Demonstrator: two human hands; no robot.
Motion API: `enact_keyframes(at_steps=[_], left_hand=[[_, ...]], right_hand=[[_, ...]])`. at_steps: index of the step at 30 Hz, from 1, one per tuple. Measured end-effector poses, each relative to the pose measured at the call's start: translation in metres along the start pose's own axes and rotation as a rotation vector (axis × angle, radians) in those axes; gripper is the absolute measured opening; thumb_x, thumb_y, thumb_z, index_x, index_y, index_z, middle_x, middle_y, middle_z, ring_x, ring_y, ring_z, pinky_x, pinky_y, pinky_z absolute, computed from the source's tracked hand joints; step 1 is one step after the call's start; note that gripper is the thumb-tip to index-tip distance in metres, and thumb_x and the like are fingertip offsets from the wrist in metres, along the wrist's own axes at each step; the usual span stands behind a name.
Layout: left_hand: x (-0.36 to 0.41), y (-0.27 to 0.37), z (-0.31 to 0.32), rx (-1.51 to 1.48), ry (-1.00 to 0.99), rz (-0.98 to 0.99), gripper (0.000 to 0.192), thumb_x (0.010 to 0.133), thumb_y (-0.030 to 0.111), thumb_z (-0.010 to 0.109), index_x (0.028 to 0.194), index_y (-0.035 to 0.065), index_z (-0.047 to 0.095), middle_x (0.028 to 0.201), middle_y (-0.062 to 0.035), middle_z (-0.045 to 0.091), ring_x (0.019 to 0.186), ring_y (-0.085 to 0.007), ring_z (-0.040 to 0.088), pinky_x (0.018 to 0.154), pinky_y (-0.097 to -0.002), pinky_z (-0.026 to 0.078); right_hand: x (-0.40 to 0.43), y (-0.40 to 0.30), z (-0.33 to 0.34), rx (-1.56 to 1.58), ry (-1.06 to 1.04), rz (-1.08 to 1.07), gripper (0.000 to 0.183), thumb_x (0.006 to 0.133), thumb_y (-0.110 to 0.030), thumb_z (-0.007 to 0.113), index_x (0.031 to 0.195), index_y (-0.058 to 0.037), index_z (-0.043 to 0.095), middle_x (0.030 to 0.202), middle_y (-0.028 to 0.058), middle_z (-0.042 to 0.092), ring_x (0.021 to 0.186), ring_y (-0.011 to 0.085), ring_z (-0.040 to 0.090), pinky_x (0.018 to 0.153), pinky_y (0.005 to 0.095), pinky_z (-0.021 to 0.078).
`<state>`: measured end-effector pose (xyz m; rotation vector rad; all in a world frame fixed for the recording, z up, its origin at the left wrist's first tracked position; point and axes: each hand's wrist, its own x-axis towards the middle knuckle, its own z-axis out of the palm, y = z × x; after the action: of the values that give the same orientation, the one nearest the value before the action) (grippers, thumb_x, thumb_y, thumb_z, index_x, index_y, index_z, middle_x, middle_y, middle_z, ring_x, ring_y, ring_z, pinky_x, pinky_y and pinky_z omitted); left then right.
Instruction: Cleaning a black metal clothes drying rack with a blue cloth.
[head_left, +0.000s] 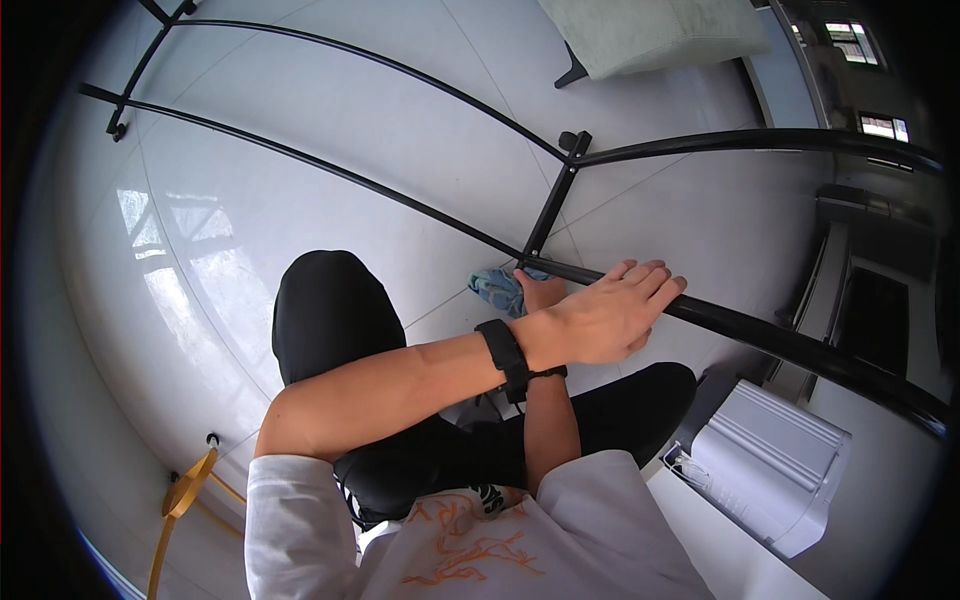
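My forearms cross, the left above the right. My left hand (611, 311) lies over an upright black metal tube (720, 319) of a wheeled rack, its fingers bent round the tube. Lower down, near the corner joint of the rack's base, my right hand (545, 291) holds a crumpled blue cloth (496, 289) against the frame; the left hand and wrist hide part of it. Two long black rails (330, 165) run from the base's near crossbar (553, 206) to the far end at upper left. Both wrists wear black bands.
A pale green upholstered seat (660, 37) with a dark leg stands beyond the rack. To the right are a white ribbed appliance (772, 457) and white cables. A yellow stand (187, 484) is at lower left. My bent knees in black trousers flank my arms over glossy floor tiles.
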<state>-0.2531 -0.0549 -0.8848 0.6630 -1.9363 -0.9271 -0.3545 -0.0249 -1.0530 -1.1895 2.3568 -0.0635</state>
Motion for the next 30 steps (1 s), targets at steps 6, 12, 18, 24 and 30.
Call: enact_keyframes(at_steps=[6, 12, 18, 24, 30], left_hand=[[-0.045, -0.042, -0.038, 0.415, -0.184, -0.2, 0.062, 0.08, 0.012, 0.065, 0.135, -0.0003, 0.04, 0.126, -0.022, 0.051, 0.129, -0.0359, 0.043, 0.107, -0.0505, 0.035], [-0.095, -0.094, -0.081, 0.559, -0.253, -0.25, 0.049, 0.085, 0.015, 0.061, 0.126, -0.0041, 0.045, 0.122, -0.0253, 0.053, 0.124, -0.0383, 0.049, 0.098, -0.0489, 0.044], [-0.141, -0.14, -0.124, 0.641, -0.493, -0.538, 0.045, 0.089, 0.019, 0.059, 0.123, -0.0074, 0.049, 0.117, -0.0254, 0.056, 0.115, -0.0369, 0.054, 0.095, -0.0484, 0.047], [-0.16, -0.17, -0.081, 0.198, -0.284, -0.651, 0.07, 0.086, 0.026, 0.065, 0.136, -0.0094, 0.032, 0.124, -0.03, 0.053, 0.118, -0.0392, 0.054, 0.1, -0.0452, 0.045], [-0.15, -0.173, -0.078, -0.554, -0.031, -0.866, 0.053, 0.08, -0.002, 0.064, 0.127, 0.0012, 0.04, 0.104, -0.0149, 0.061, 0.087, -0.0178, 0.065, 0.066, -0.0308, 0.057]], right_hand=[[-0.023, 0.022, 0.032, 0.022, 0.093, -0.119, 0.057, 0.073, -0.048, 0.078, 0.103, -0.0009, 0.066, 0.104, 0.0182, 0.068, 0.094, 0.0321, 0.067, 0.083, 0.0398, 0.0516], [0.055, 0.045, 0.005, -0.14, -0.017, 0.134, 0.063, 0.061, -0.042, 0.084, 0.105, -0.0011, 0.067, 0.104, 0.0192, 0.07, 0.101, 0.0332, 0.066, 0.087, 0.0405, 0.0523], [0.032, -0.012, 0.017, 0.11, 0.056, -0.119, 0.052, 0.064, -0.029, 0.081, 0.104, 0.0007, 0.066, 0.101, 0.0189, 0.07, 0.097, 0.0344, 0.067, 0.085, 0.0409, 0.0511], [0.011, -0.078, 0.008, 0.951, -0.374, -0.054, 0.033, 0.085, -0.015, 0.069, 0.114, -0.0018, 0.061, 0.105, 0.0073, 0.068, 0.096, 0.0174, 0.065, 0.083, 0.0322, 0.0514], [-0.011, -0.09, 0.028, 1.171, -0.424, -0.136, 0.038, 0.09, -0.014, 0.066, 0.124, -0.0031, 0.053, 0.113, 0.0056, 0.061, 0.105, 0.0142, 0.059, 0.09, 0.0297, 0.0467]])
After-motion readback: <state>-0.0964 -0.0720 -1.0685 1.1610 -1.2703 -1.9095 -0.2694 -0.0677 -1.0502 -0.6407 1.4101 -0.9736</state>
